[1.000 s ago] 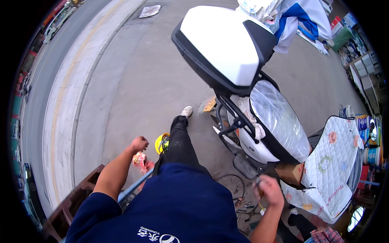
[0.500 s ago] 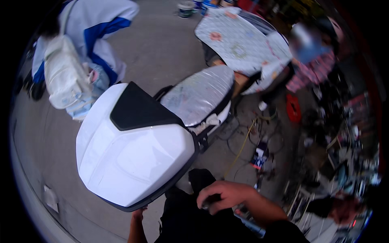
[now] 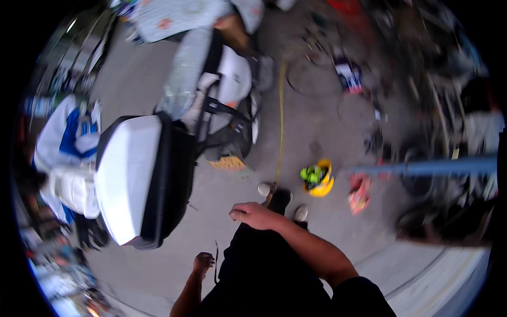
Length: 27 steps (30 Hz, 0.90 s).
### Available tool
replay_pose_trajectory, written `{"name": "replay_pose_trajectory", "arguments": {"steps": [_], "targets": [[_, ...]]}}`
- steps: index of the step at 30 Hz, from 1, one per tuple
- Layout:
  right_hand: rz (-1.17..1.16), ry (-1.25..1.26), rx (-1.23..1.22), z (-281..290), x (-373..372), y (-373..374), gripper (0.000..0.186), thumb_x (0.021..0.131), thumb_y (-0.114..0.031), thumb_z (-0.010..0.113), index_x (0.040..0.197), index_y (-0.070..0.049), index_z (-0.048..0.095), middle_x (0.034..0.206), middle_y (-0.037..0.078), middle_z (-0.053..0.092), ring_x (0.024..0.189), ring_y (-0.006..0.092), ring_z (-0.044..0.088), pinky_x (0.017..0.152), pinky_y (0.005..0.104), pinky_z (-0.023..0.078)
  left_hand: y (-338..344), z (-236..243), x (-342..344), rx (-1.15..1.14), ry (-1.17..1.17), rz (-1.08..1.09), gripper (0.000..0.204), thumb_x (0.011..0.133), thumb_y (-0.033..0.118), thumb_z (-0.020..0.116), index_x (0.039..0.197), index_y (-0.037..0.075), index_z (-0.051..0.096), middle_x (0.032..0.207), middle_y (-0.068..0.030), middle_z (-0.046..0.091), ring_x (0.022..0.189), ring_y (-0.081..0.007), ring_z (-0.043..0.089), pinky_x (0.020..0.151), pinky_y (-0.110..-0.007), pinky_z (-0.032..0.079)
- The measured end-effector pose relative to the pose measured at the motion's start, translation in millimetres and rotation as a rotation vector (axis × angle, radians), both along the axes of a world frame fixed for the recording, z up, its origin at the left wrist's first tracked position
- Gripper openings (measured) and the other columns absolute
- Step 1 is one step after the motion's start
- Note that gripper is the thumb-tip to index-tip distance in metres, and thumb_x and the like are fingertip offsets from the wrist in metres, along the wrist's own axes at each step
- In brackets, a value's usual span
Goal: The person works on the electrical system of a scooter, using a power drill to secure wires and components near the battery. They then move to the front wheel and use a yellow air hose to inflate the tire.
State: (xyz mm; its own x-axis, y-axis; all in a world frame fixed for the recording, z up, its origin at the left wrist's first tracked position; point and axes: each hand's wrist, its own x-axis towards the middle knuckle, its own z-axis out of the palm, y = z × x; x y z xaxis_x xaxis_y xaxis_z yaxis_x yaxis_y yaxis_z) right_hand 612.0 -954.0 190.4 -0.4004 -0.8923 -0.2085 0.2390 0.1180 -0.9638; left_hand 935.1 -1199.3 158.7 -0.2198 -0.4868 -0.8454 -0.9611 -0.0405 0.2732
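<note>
My left hand (image 3: 203, 263) hangs low, its fingers loosely curled, with nothing visible in them. Beside it dangles a thin dark strap (image 3: 216, 259). My right hand (image 3: 254, 216) is in front of my dark clothes, back upward and fingers bent under, so whatever it may hold is hidden. Apart from both hands, to the left, stands a white and black top box (image 3: 129, 177) on the rear of a white scooter (image 3: 234, 76). The scooter's seat (image 3: 186, 68) is wrapped in clear plastic. Neither hand touches the box.
A yellow hose (image 3: 281, 121) runs along the floor to near my feet. A yellow helmet (image 3: 328, 185) with bright green stuff in it lies ahead right, near a reddish bag (image 3: 359, 194). A blue bar (image 3: 422, 167) juts in. A person in white and blue (image 3: 60, 137) is at left.
The view has swung right, bringing the helmet and blue bar into sight. My left hand has come away from under the top box. My right hand has turned back upward, hiding its palm.
</note>
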Motion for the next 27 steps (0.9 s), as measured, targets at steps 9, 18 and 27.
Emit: {"name": "replay_pose_trajectory", "arguments": {"steps": [9,18,27], "targets": [[-0.160,0.061,0.328,-135.2,124.1,91.7,0.048,0.094,-0.051,0.042,0.092,-0.007,0.063,0.082,0.016,0.066,0.083,0.0354,0.063,0.071,0.0464,0.048,13.2,32.7,-77.5,-0.102,0.036,-0.921,0.014,0.089,0.014,0.055,0.096,0.003,0.060,0.087,-0.0078,0.066,0.077,-0.0162,0.064,0.068,-0.029,0.051],[-0.151,0.136,0.214,-198.0,126.2,56.1,0.033,0.092,-0.043,0.048,0.097,-0.013,0.060,0.072,0.010,0.064,0.075,0.0314,0.063,0.067,0.0438,0.046,105.3,40.0,-172.7,-0.185,0.096,-0.766,0.011,0.089,0.003,0.057,0.100,0.001,0.058,0.093,-0.0085,0.067,0.087,-0.0149,0.064,0.078,-0.027,0.050],[0.049,0.161,0.196,-157.7,15.6,5.5,0.043,0.077,-0.013,0.071,0.105,0.004,0.045,0.098,0.022,0.057,0.094,0.0402,0.058,0.079,0.0452,0.048,90.0,-54.5,-220.2,0.244,0.308,-0.448,0.042,0.099,0.016,0.046,0.138,0.003,0.036,0.127,-0.0140,0.051,0.105,-0.0192,0.055,0.086,-0.033,0.049]]}}
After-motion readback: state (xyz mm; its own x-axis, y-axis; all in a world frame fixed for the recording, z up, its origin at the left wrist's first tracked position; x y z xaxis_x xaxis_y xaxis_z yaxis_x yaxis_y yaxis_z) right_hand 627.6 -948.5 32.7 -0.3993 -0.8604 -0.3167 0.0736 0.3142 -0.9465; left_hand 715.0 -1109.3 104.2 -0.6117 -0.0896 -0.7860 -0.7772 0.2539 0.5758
